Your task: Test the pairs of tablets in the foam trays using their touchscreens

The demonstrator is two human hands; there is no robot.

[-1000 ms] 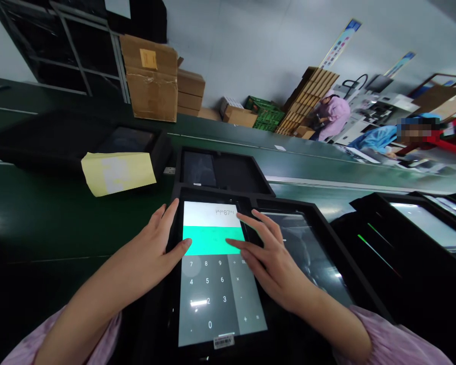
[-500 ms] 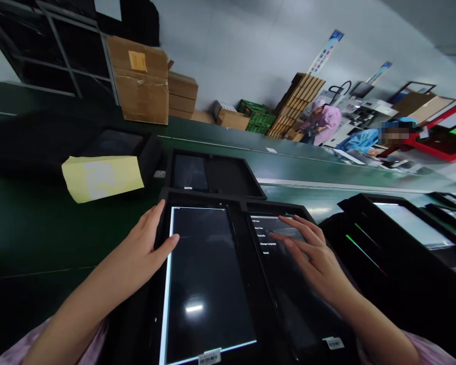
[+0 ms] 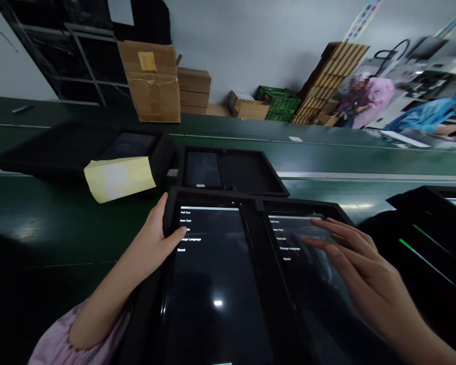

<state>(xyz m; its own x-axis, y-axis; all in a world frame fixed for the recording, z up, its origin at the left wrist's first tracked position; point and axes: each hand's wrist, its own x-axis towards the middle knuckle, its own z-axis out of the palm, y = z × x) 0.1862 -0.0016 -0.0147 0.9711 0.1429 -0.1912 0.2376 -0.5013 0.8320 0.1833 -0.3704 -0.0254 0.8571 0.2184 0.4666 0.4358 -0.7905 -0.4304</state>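
Left hand (image 3: pixel 152 238) open at the edge of the left tablet (image 3: pixel 213 299), thumb (image 3: pixel 175 235) on its menu (image 3: pixel 188 238); right hand (image 3: pixel 361 268) spread over the right tablet (image 3: pixel 311 299): stray touches could mis-select!

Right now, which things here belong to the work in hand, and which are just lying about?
In use:
left hand, thumb on the left tablet
right hand, fingers over the right tablet

Lying about:
yellow paper sheet
tablet in a black tray behind
cardboard boxes
green crates
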